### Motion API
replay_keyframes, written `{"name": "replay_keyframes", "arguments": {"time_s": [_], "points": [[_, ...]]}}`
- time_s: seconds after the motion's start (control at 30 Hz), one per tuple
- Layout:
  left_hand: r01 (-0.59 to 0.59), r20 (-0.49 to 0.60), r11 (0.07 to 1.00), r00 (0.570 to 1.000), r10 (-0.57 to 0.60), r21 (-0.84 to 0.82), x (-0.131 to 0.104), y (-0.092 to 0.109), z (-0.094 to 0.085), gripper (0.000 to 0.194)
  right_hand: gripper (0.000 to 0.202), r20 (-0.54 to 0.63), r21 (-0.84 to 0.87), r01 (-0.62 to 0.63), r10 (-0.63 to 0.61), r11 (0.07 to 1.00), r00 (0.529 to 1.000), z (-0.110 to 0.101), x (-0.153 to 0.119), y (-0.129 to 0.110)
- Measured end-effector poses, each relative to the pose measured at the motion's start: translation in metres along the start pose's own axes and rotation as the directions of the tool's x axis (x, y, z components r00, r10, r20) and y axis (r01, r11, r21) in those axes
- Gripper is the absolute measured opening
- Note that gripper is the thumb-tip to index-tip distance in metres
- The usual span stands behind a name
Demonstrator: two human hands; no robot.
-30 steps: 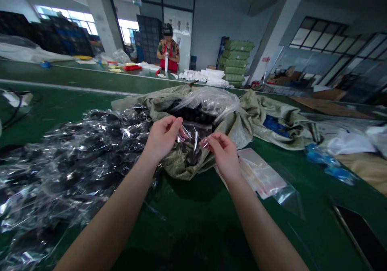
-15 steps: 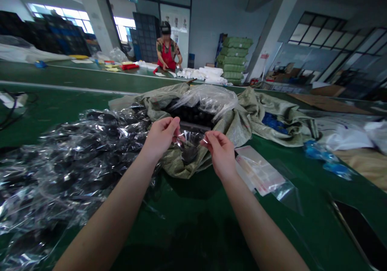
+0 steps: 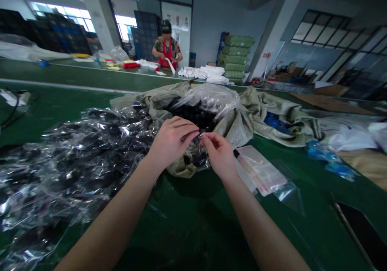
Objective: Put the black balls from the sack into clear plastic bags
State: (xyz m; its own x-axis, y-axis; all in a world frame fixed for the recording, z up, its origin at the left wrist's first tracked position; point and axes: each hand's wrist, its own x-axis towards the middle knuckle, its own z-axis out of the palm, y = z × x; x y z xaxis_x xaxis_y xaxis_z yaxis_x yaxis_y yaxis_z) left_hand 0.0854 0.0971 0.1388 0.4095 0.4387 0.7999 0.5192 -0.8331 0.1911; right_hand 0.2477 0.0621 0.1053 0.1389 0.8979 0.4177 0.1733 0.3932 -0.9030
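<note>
The left hand (image 3: pixel 175 142) has its thumb and fingers drawn nearly together in a narrow pinch at the top edge of a clear bag (image 3: pixel 201 158). The right hand (image 3: pixel 220 152) pinches the same edge between thumb and forefinger, its other fingers curled; the two sets of fingertips are just beside each other. The bag is thin, shiny, crinkled film, hanging below the fingertips in front of the open sack, with a dark, rounded piece inside; its exact outline is blurred.

Behind the hands, the sack (image 3: pixel 240 128) is coarse grey-green woven cloth, its mouth slumped into thick folds. It holds many smooth black round pieces (image 3: pixel 193 114), partly covered by a wrinkled, see-through plastic sheet (image 3: pixel 211 98). Further right, a second sack (image 3: pixel 273 102) of similar cloth lies open around crumpled blue material (image 3: pixel 276 123).

To the left spreads a broad, glossy heap of wrapped pieces (image 3: pixel 90 154), dark rounded shapes in crackly clear film. Right of the hands lie flat, smooth plastic packets (image 3: pixel 261 170), overlapping on the green tabletop (image 3: pixel 187 230). Beyond them are blue film-wrapped bits (image 3: pixel 329 160) and, nearer, a flat dark phone (image 3: pixel 356 230).

Across the table, a person (image 3: pixel 167 49) in a red apron holds a long white strip (image 3: pixel 170 65).
</note>
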Motion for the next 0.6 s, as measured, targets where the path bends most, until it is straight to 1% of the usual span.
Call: {"name": "replay_keyframes", "arguments": {"time_s": [0.1,0.2,0.3,0.4,0.5,0.6], "points": [[-0.064,0.086,0.995,0.995,0.057,0.080,-0.001,0.003,0.000,0.018,0.020,0.032,-0.071,0.047,-0.045,0.996,0.998,-0.001,-0.002,-0.002],[-0.107,0.135,0.984,0.987,0.088,0.145,-0.002,0.004,-0.001,0.019,0.019,0.061,-0.121,0.077,-0.070,0.990,0.996,-0.002,-0.003,-0.004],[-0.150,0.146,0.971,0.982,0.123,0.189,-0.002,0.005,-0.003,0.019,0.019,0.097,-0.162,0.086,-0.071,0.983,0.993,-0.004,-0.003,-0.006],[-0.175,0.136,0.966,0.979,0.150,0.189,-0.002,0.004,-0.004,0.020,0.019,0.119,-0.170,0.090,-0.070,0.981,0.990,-0.008,-0.001,-0.006],[-0.174,0.125,0.971,0.980,0.154,0.167,-0.002,0.002,-0.003,0.021,0.019,0.140,-0.156,0.092,-0.070,0.983,0.988,-0.011,0.001,-0.006],[-0.161,0.140,0.976,0.980,0.141,0.148,-0.003,0.002,-0.001,0.022,0.019,0.156,-0.147,0.105,-0.082,0.983,0.984,-0.012,0.001,-0.006]]}}
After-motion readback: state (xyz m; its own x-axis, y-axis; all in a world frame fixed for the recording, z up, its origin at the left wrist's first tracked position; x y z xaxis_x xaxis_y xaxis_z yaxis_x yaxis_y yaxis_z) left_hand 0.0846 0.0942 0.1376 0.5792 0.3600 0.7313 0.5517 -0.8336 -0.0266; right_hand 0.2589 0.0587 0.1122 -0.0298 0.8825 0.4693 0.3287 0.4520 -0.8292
